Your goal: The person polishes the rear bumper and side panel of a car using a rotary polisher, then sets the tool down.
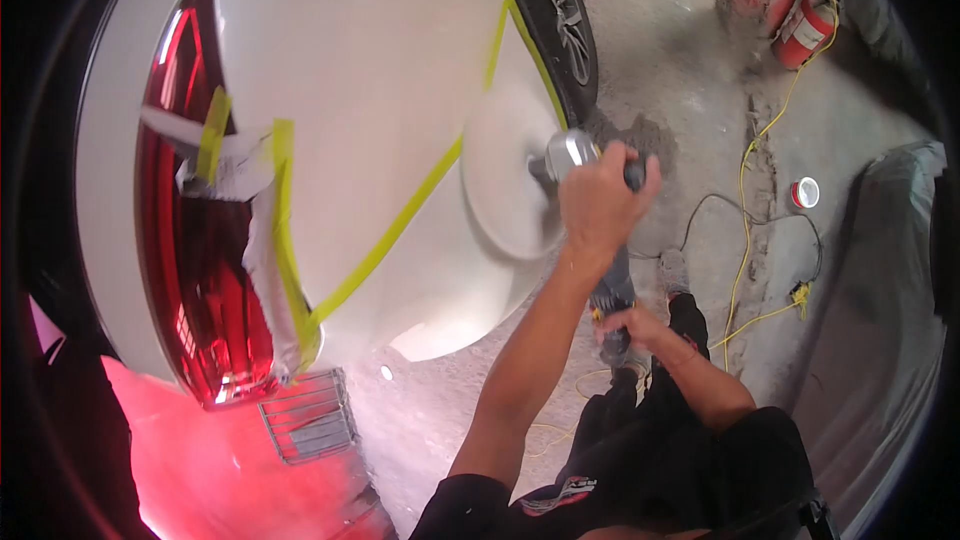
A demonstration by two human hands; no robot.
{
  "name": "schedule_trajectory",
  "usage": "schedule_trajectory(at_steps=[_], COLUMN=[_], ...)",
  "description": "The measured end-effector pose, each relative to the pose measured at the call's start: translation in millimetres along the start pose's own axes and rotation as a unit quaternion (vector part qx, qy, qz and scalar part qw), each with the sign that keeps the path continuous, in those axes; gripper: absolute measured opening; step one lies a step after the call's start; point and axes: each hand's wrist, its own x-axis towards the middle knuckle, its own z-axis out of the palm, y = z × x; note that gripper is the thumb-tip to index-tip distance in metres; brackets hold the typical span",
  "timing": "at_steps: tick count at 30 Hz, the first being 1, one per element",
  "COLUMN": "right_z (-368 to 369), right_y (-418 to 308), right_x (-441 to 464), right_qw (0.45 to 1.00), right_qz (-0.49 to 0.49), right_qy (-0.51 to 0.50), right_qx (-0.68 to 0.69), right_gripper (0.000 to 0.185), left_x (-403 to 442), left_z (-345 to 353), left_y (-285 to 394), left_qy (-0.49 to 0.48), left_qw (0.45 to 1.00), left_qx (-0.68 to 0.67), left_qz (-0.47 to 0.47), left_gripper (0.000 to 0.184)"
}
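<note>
I have both hands on one tool, a polisher [613,285] just right of the middle of the frame. The left hand [600,202] sits higher, its fingers curled around the dark handle [635,175] beside the silver gear head [572,150]. The right hand [632,326], lower down, has its fingers wrapped about the rear of the body; its far fingertips are hidden from me.

The relation I read most closely is disc to left hand. The white polishing disc [505,175] lies directly left of those fingers, with only the gear head and its short spindle between, so the left hand is clearly nearer and the right is well apart from it. The tool's long axis drops from the gear head down and slightly rightward to the right hand, while the disc stands broadside to my left, close against the pale rear corner of the white car [370,50]. I cannot tell whether its face touches the paint, or whether it is spinning.

Yellow-green masking tape [400,214] slants up the bodywork and passes behind the disc. The red tail light [205,280] fills the left of the frame, the wheel [570,25] stands at the upper middle, and a yellow cord [744,190] runs along the floor at right.
</note>
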Motion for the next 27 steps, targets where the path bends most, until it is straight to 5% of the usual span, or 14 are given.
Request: schedule_trajectory(at_steps=[7,15,20,23,25,26,27], right_z=[30.6,62.9,87.6,27.3,18.9,14.5,21.7], right_y=[105.2,112.6,45.9,105.4,110.9,93.5,66.4], right_x=[-50.1,-70.0,-91.2,-45.9,-33.5,-34.9,-36.3], right_qw=[0.986,0.915,0.923,0.905,0.988,0.950,0.950], right_qz=[-0.041,-0.064,0.025,-0.081,-0.088,-0.191,-0.187], right_qy=[-0.101,-0.234,-0.112,-0.194,-0.100,-0.046,-0.049], right_qx=[-0.126,-0.322,-0.367,-0.369,-0.078,-0.241,-0.246], right_gripper=[0.038,0.041,0.041,0.041,0.041,0.038,0.038], left_x=[-140.6,-241.9,-234.3,-204.8,-177.2,-160.7,-142.7], left_z=[-76.3,-171.3,-164.3,-143.8,-124.6,-115.0,-104.4], left_y=[5.3,24.5,18.8,10.4,4.4,6.4,8.4], left_qy=[0.116,0.123,0.163,0.138,0.155,0.174,0.196], left_qw=[0.982,0.972,0.968,0.972,0.967,0.966,0.963], left_qx=[0.067,0.117,0.105,0.081,0.057,0.038,0.021], left_qz=[0.136,0.162,0.160,0.170,0.192,0.188,0.183], left_gripper=[0.021,0.034,0.034,0.031,0.028,0.026,0.024])
